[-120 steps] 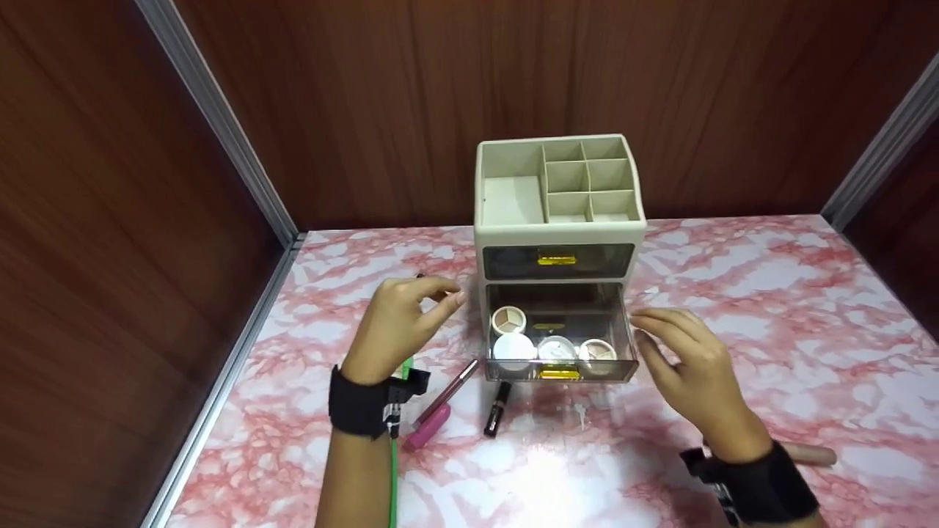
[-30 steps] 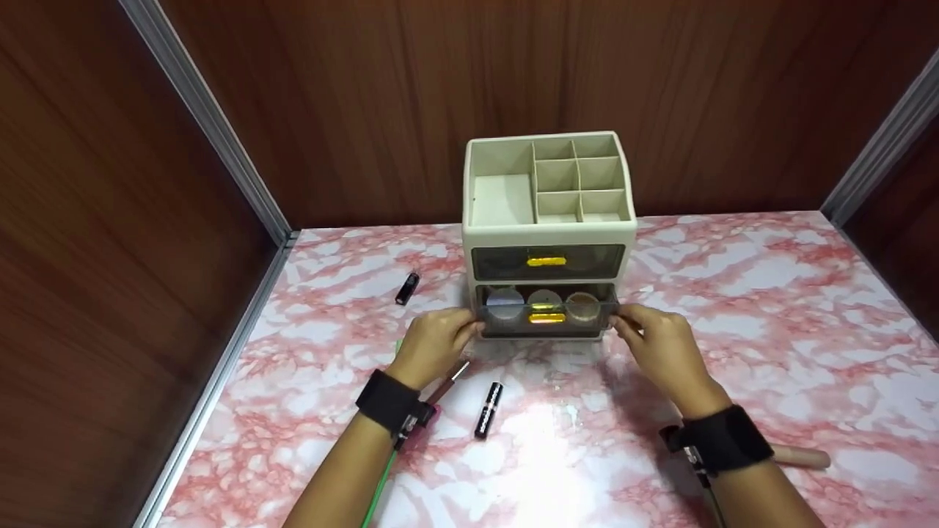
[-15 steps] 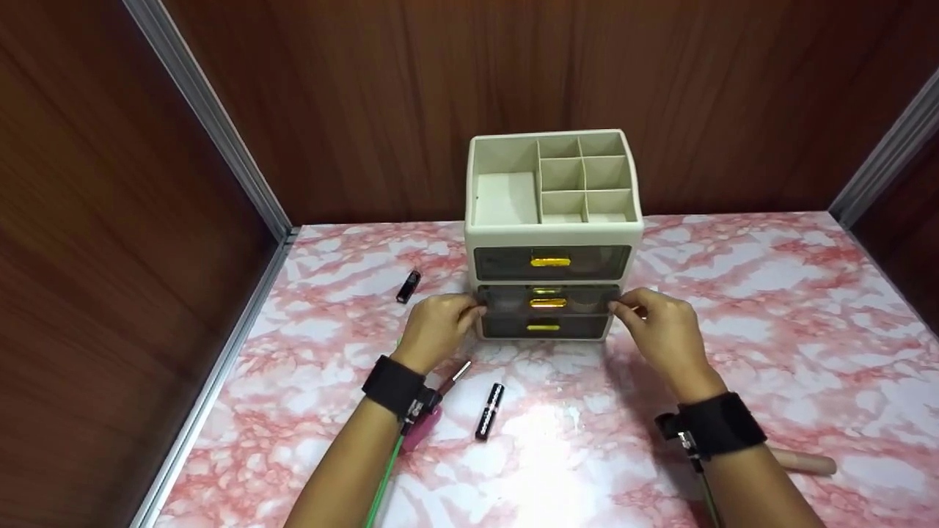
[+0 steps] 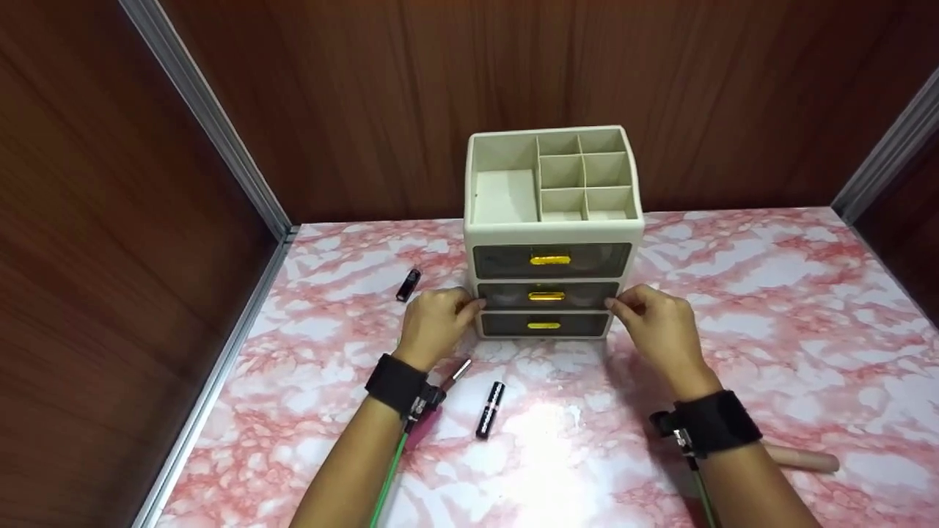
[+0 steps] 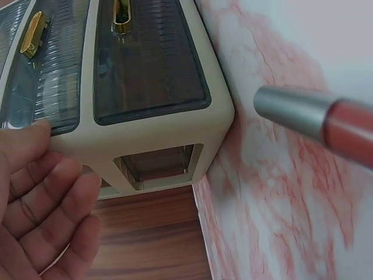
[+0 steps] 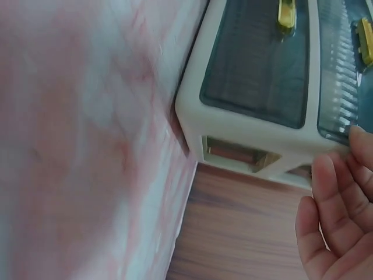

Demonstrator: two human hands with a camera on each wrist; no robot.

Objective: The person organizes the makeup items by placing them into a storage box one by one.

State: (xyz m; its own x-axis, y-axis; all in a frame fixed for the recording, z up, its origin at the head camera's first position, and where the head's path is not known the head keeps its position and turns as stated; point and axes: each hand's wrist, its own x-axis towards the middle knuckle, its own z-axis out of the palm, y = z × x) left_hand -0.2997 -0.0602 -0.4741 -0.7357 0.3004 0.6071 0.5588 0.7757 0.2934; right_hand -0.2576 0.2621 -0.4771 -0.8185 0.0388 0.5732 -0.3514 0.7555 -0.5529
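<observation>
A cream drawer organizer stands near the back of the table, its three smoky drawers all closed. At the left end of the middle drawer is my left hand. Its thumb presses on the drawer front's corner, while the other fingers lie loosely bent beside the organizer's side wall. My right hand mirrors it at the right end. There the thumb touches the drawer front, with the remaining fingers relaxed near the side wall. Between the hands is the drawer's gold handle.
A black patterned tube lies in front of the organizer. Left of it are a silver-tipped reddish tube and a pink item, partly hidden by my wrist. A small black tube lies back left, a beige tube right.
The middle drawer, pulled out with round compacts inside four seconds ago, has slid back until flush. Both hands moved to its ends and went forward with it.
</observation>
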